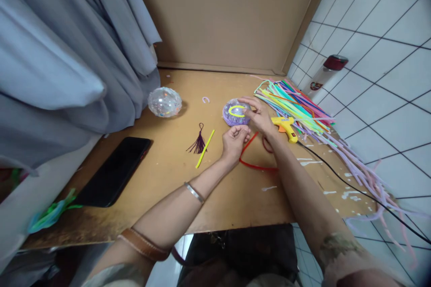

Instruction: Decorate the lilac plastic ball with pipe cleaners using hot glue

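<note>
A clear ball with purple trim (230, 117) rests on the table, with a yellow pipe-cleaner ring (236, 110) against its surface. My right hand (257, 115) touches the ball's right side with spread fingers. Just below the ball, my left hand (235, 141) is closed, thumb pressed to the fingers; whatever it pinches is too small to make out. A red pipe cleaner (257, 167) curves under my right forearm. Left of my hands lie a yellow pipe-cleaner piece (205, 149) and a dark purple tassel (200, 142).
A clear ball (164, 102) and a black phone (115, 171) are on the left. At right lie a yellow glue gun (287, 128), its cord, and many pipe cleaners (296, 105). A bottle (325, 74) stands by the tiled wall; cardboard (225, 18) closes the back.
</note>
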### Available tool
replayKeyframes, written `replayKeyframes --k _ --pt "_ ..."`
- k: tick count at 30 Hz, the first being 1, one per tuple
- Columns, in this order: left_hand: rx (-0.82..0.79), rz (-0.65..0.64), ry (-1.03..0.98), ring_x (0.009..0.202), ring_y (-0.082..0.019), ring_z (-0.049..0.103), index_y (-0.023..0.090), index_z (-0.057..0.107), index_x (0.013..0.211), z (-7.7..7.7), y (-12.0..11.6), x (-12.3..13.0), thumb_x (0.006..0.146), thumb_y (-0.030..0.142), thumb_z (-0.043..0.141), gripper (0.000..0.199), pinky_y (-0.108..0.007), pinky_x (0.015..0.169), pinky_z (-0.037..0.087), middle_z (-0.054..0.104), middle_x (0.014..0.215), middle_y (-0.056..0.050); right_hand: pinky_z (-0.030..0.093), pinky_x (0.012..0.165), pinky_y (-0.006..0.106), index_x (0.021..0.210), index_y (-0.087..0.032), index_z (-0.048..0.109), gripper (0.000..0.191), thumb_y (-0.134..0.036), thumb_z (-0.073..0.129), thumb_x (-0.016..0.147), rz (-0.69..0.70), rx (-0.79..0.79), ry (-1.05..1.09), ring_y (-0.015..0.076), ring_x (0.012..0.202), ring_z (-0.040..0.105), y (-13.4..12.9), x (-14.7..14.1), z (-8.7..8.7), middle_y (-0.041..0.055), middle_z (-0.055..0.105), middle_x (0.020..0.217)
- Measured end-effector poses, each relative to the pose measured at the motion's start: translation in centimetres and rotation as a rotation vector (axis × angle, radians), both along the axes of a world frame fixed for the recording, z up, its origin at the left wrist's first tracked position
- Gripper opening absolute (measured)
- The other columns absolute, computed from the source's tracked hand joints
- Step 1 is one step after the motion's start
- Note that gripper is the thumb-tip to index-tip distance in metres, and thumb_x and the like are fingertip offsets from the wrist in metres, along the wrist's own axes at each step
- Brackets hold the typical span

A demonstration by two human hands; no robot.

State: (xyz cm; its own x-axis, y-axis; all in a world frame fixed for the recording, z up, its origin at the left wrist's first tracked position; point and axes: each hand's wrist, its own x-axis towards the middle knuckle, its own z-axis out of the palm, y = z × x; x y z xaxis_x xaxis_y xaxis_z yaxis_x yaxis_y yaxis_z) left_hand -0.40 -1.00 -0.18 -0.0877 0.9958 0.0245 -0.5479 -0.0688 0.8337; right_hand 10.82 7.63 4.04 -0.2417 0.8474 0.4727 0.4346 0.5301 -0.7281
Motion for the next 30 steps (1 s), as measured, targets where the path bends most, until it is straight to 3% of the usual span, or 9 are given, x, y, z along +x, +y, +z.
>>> replayKeyframes --k 10,22,30 --pt "-0.016 0.084 0.007 0.053 -0.006 0.051 0.015 0.065 0.068 0.3 0.5 -0.4 0.071 0.035 0.085 0.028 -0.021 0.058 0.041 0.064 0.062 0.002 0.047 0.105 0.044 0.116 -0.026 0.075 0.037 -0.046 0.064 0.087 -0.143 0.116 0.021 0.0258 0.121 0.059 -0.4 0.8 -1.9 0.0068 0.069 0.122" --pt "-0.028 0.136 -0.013 0.053 -0.006 0.051 0.016 0.063 0.067 -0.3 1.3 -0.5 0.069 0.033 0.085 0.028 -0.020 0.056 0.041 0.062 0.061 0.003 0.047 0.108 0.051 0.114 -0.029 0.075 0.038 -0.055 0.064 0.089 -0.155 0.243 0.067 0.0287 0.115 0.061 0.1 0.6 -3.0 0.0076 0.067 0.113" --pt "-0.086 0.175 -0.050 0.053 -0.006 0.048 0.016 0.065 0.065 -0.5 1.6 -0.3 0.064 0.029 0.085 0.024 -0.022 0.059 0.041 0.061 0.059 0.003 0.050 0.103 0.048 0.118 -0.028 0.072 0.041 -0.057 0.061 0.091 -0.159 0.226 0.054 0.0273 0.117 0.059 -0.2 0.4 -3.2 0.0085 0.062 0.116"
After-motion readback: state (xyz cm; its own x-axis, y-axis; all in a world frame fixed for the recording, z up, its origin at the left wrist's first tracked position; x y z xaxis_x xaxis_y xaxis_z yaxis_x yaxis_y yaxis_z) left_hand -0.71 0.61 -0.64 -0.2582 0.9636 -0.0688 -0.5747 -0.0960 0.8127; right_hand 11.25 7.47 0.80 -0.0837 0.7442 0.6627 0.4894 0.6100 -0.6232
